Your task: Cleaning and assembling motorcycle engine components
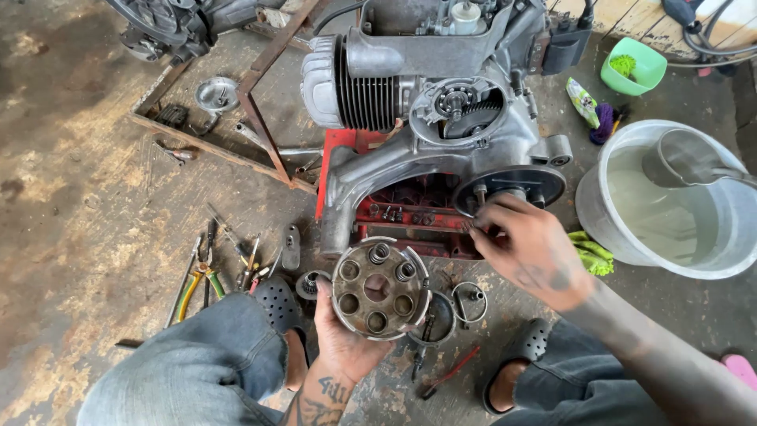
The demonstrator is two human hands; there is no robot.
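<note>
1. the left hand [344, 335] holds a round metal clutch plate [381, 287] from below, palm up, fingers curled round its lower rim; the plate faces the camera and shows a ring of round pockets, two of them at the top with small coil springs standing in them.
2. the right hand [527, 246] reaches to the red crate [410, 213] under the engine, its fingers [482, 233] pinched close together at the crate's edge (whether they grip a small part i cannot tell, it is too small to see).
3. the grey engine [430, 118] rests on that crate, finned cylinder to the left, an open round housing with gears in the middle, and a dark round drum plate [516, 183] just above the right hand.
4. on the concrete floor [79, 221], left of the plate, lie pliers with yellow-green handles [193, 288] and several other hand tools close by.
5. just right of the plate and below it lie a dark round cover [438, 319] and a ring-shaped part [471, 300], near each other.
6. at the right stands a large pale bucket [670, 205] with water and a scoop in it; a green rag [591, 254] lies at its foot, and a green bowl [633, 65] sits further back.
</note>
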